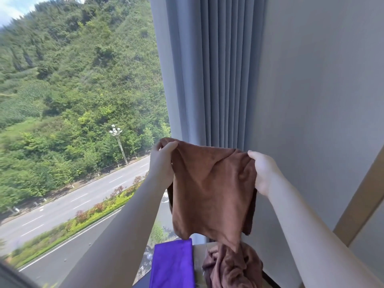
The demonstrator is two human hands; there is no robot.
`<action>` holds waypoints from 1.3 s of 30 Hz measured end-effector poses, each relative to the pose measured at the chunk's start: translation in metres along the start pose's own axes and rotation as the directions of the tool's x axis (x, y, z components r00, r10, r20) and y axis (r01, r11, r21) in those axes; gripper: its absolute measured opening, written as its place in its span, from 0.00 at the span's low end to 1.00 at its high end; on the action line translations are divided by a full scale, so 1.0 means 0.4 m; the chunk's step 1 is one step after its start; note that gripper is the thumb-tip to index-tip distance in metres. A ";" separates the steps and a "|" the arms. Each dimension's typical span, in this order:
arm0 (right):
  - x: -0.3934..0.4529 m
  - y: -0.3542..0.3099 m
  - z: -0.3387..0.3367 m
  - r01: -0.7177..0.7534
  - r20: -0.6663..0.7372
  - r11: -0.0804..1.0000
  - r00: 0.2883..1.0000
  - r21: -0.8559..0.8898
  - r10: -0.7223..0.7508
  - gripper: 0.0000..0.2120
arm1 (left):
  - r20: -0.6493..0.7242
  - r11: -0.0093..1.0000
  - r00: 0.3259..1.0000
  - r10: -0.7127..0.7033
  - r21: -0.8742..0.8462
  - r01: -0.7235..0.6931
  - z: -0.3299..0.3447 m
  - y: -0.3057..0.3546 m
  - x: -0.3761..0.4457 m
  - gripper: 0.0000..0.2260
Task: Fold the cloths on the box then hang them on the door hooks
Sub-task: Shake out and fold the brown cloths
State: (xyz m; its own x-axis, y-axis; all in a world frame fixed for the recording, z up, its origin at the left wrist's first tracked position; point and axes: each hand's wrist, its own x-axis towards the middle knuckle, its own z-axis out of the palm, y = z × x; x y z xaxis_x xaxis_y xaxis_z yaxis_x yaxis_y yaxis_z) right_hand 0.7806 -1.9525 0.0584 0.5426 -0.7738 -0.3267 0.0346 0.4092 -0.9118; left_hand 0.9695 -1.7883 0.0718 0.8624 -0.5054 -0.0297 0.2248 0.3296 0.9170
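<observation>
Both hands up mid-frame, brown cloth [212,190] stretched between them. Left hand [163,161] pinches top left corner, right hand [262,170] grips top right edge, cloth hangs down loose. Lower centre: purple cloth [173,265] lying flat on box [198,258], crumpled brown cloth [232,269] heaped just beside it, at right. Grey curtain [209,69] behind, window [79,100] fills left side, road and green hill outside.

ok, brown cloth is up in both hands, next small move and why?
Probably bring the left hand and right hand together to halve the brown microfibre cloth: each pinches a top corner and it hangs open, unfolded, above the box.
</observation>
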 end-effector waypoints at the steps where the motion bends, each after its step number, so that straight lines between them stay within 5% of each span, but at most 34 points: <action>1: 0.003 0.000 -0.003 -0.010 0.006 0.997 1.000 -0.070 0.010 0.15 | -0.034 1.000 0.999 0.008 0.012 -0.007 0.001 0.013 0.005 0.20; 4: 0.000 -0.006 -0.015 -0.020 0.055 0.968 0.998 -0.250 0.034 0.20 | -0.085 0.996 0.996 0.034 0.084 -0.027 -0.010 0.048 0.011 0.42; 11: -0.002 -0.040 -0.054 0.101 0.194 0.907 0.981 -0.408 -0.022 0.11 | -0.062 0.959 0.994 0.086 0.276 -0.065 -0.041 0.093 -0.005 0.13; 15: 0.000 -0.042 -0.065 0.235 0.057 0.891 0.971 -0.389 -0.232 0.03 | -0.101 0.921 0.992 0.082 0.387 -0.037 -0.080 0.101 0.005 0.11; 20: -0.001 -0.043 -0.067 0.343 -0.023 0.872 0.927 -0.351 -0.374 0.06 | -0.073 0.862 0.996 0.047 0.507 -0.004 -0.114 0.103 0.006 0.09; 32: 0.005 -0.069 -0.109 0.363 -0.085 0.916 0.921 -0.170 -0.380 0.06 | -0.021 0.857 0.999 -0.031 0.515 0.037 -0.152 0.124 0.001 0.06; 39: 0.052 -0.084 -0.125 0.325 -0.082 0.920 0.933 -0.220 -0.350 0.19 | -0.069 0.880 0.998 0.004 0.474 0.029 -0.170 0.123 0.019 0.07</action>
State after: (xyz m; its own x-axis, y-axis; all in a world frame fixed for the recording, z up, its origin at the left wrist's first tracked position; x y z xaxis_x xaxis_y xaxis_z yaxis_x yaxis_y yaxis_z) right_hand 0.7488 -2.0065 0.0700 0.4251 -0.9051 -0.0067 0.0234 0.0184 -0.9996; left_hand 1.0179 -1.7218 0.0896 0.8927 -0.4475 -0.0535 0.0083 -0.1024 0.9947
